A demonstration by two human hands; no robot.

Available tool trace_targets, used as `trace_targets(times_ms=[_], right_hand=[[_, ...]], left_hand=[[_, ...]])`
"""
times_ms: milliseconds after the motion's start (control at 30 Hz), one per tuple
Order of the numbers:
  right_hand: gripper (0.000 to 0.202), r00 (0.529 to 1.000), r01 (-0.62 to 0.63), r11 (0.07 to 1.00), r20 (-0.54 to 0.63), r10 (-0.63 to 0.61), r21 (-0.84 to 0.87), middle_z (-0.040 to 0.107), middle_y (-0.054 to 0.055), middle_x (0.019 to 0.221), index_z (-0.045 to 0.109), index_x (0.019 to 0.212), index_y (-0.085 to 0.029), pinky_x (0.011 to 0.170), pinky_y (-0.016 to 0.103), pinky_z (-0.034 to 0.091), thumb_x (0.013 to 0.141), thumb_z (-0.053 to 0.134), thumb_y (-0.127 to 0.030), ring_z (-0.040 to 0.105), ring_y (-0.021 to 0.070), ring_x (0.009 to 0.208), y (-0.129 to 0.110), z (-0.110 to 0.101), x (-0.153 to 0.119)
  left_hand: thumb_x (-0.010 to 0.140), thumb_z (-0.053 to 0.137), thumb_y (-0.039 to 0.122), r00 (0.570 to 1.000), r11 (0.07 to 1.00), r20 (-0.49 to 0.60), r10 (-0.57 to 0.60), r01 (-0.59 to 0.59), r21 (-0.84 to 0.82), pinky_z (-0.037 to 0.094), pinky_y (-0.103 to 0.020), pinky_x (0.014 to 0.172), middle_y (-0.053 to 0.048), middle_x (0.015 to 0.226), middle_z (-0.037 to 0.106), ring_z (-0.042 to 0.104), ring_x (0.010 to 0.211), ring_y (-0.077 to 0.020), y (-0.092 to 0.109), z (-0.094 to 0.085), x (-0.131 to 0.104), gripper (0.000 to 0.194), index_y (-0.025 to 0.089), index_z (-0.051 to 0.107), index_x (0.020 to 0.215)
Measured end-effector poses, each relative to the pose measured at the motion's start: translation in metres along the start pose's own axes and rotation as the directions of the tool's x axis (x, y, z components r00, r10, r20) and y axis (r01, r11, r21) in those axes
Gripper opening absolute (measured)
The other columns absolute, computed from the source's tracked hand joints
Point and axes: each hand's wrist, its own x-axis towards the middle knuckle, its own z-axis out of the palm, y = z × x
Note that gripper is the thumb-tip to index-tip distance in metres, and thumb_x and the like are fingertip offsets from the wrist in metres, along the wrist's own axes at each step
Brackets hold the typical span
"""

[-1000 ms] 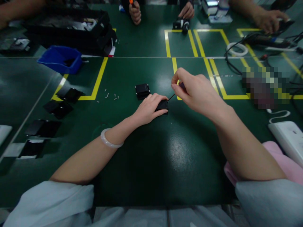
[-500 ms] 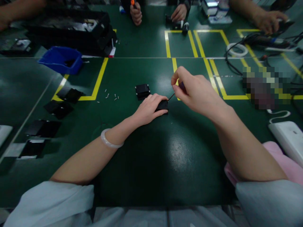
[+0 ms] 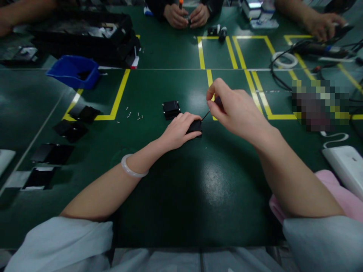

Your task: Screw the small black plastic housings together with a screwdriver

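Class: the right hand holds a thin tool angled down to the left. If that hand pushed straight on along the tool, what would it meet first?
Most likely the small black part pinned under the left hand; the tool's tip from the right hand already seems to reach it, though depth is unclear.

Dark green worktable (image 3: 176, 196) fills view, glossy, overhead light reflected as pale patch near centre. Yellow tape lines (image 3: 119, 94) mark rectangular zones across surface. Blue bin (image 3: 72, 71) far left, black tray (image 3: 85, 34) behind it. Row of flat black parts (image 3: 52, 153) along left edge. Small loose screws (image 3: 133, 113) near tape corner. Cables (image 3: 286, 60) and white device (image 3: 344, 166) at right. Pink cloth (image 3: 340, 196) near right edge.
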Motion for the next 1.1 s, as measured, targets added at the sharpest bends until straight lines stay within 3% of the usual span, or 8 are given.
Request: trace_targets(times_ms=[133, 300, 500, 667, 833, 1000, 1100], right_hand=[[0.025, 0.999, -0.023, 0.998, 0.022, 0.024, -0.052, 0.069, 0.006, 0.085, 0.059, 0.113, -0.021, 0.068, 0.034, 0.040, 0.101, 0.044, -0.036, 0.064, 0.0244, 0.076, -0.0001, -0.0008, 0.0002], [0.027, 0.999, -0.001, 1.000, 0.044, 0.003, -0.030, 0.069, 0.006, 0.086, 0.056, 0.121, -0.020, 0.068, 0.034, 0.039, 0.099, 0.041, -0.026, 0.063, 0.0234, 0.075, -0.0012, -0.0028, -0.0004], [0.026, 0.999, 0.004, 1.000, 0.032, -0.003, -0.028, 0.068, 0.006, 0.082, 0.059, 0.112, -0.020, 0.065, 0.032, 0.037, 0.101, 0.040, -0.036, 0.062, 0.0225, 0.074, 0.0004, -0.0028, -0.0002], [0.028, 0.999, 0.018, 1.000, 0.031, -0.018, 0.008, 0.069, 0.006, 0.087, 0.055, 0.121, -0.019, 0.069, 0.034, 0.039, 0.099, 0.039, -0.027, 0.064, 0.0231, 0.076, 0.0019, -0.0029, -0.0004], [0.025, 0.999, 0.008, 1.000, 0.031, -0.007, -0.014, 0.070, 0.007, 0.084, 0.059, 0.110, -0.021, 0.067, 0.034, 0.039, 0.100, 0.041, -0.036, 0.063, 0.0243, 0.076, 0.0011, -0.0035, -0.0006], [0.027, 0.999, 0.016, 1.000, 0.033, -0.016, 0.012, 0.070, 0.006, 0.086, 0.056, 0.119, -0.021, 0.067, 0.034, 0.039, 0.098, 0.041, -0.027, 0.063, 0.0231, 0.075, 0.0012, -0.0039, -0.0010], [0.025, 0.999, 0.014, 1.000, 0.033, -0.014, 0.010, 0.070, 0.006, 0.085, 0.058, 0.115, -0.021, 0.067, 0.033, 0.039, 0.099, 0.043, -0.032, 0.063, 0.0228, 0.075, 0.0017, -0.0037, -0.0004]], left_hand=[[0.098, 0.057, 0.042, 1.000, 1.000, -0.004, 0.006, -0.006, -0.004, 0.043, -0.044, 0.101, -0.014, 0.126, 0.061, 0.055, 0.112, -0.0289, -0.0002, -0.0001, 0.0004, 0.042, 0.016, 0.054, 0.132], [0.098, 0.058, 0.041, 1.000, 1.000, -0.004, 0.003, -0.003, 0.000, 0.043, -0.043, 0.102, -0.014, 0.127, 0.061, 0.055, 0.112, -0.0288, -0.0003, 0.0000, 0.0002, 0.043, 0.015, 0.054, 0.133], [0.098, 0.058, 0.041, 1.000, 1.000, 0.002, -0.004, 0.004, -0.006, 0.043, -0.043, 0.101, -0.014, 0.125, 0.061, 0.055, 0.112, -0.0291, 0.0004, -0.0009, -0.0004, 0.044, 0.015, 0.055, 0.133], [0.098, 0.057, 0.042, 1.000, 1.000, 0.007, -0.006, 0.007, -0.009, 0.043, -0.043, 0.101, -0.014, 0.125, 0.060, 0.055, 0.113, -0.0295, 0.0003, -0.0015, -0.0002, 0.044, 0.015, 0.055, 0.133], [0.098, 0.056, 0.043, 1.000, 1.000, 0.005, -0.003, 0.003, -0.020, 0.043, -0.044, 0.101, -0.013, 0.126, 0.060, 0.055, 0.113, -0.0294, -0.0012, -0.0007, 0.0000, 0.043, 0.017, 0.054, 0.132], [0.098, 0.055, 0.044, 1.000, 1.000, 0.002, 0.000, 0.000, -0.019, 0.043, -0.044, 0.101, -0.013, 0.126, 0.060, 0.055, 0.113, -0.0292, -0.0017, 0.0000, -0.0004, 0.043, 0.018, 0.053, 0.132], [0.098, 0.055, 0.044, 1.000, 1.000, 0.002, -0.001, 0.001, -0.018, 0.043, -0.043, 0.101, -0.013, 0.126, 0.060, 0.055, 0.113, -0.0292, -0.0012, -0.0002, -0.0006, 0.043, 0.018, 0.053, 0.132]])
